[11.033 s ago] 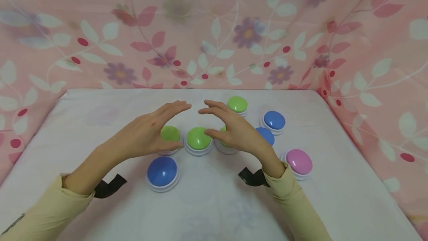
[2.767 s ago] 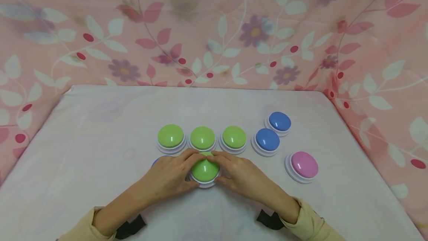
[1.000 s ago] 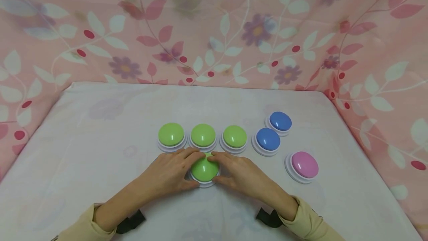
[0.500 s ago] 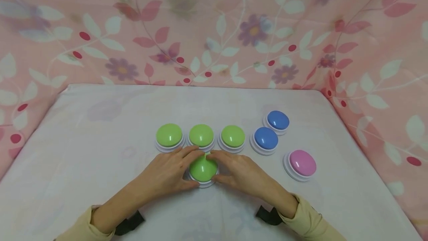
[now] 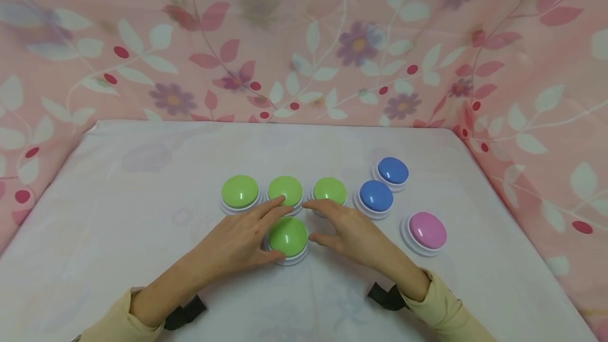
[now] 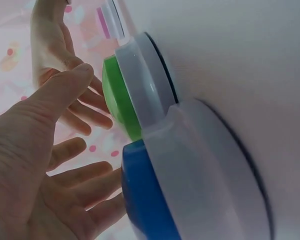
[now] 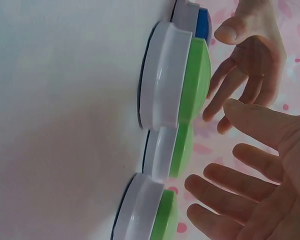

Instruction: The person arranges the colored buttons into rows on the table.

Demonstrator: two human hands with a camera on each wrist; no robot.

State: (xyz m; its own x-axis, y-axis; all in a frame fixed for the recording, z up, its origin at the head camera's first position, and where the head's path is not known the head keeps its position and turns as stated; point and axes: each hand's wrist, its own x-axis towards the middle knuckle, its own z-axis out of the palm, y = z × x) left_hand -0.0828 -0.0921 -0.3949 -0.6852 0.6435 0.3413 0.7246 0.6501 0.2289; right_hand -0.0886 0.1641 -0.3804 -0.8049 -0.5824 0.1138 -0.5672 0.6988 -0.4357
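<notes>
A green push button on a white base sits at the front centre of the table, between the two hands. My left hand arches just left of it with fingers spread and relaxed, its fingertips over the button's far edge. Beneath that hand, a blue button shows in the left wrist view but is hidden in the head view. My right hand hovers to the right of the front green button, fingers extended and apart from it. Right behind stand three green buttons in a row, left, middle and right.
Two blue buttons, one nearer and one farther, stand right of the green row. A pink button lies farther right. A white cloth covers the table, and a pink floral curtain hangs behind and at the sides.
The green button from the back right now stands at the front centre. Both hands gripped it until half a second ago; their fingers have loosened and lifted, the right hand shifting right.
</notes>
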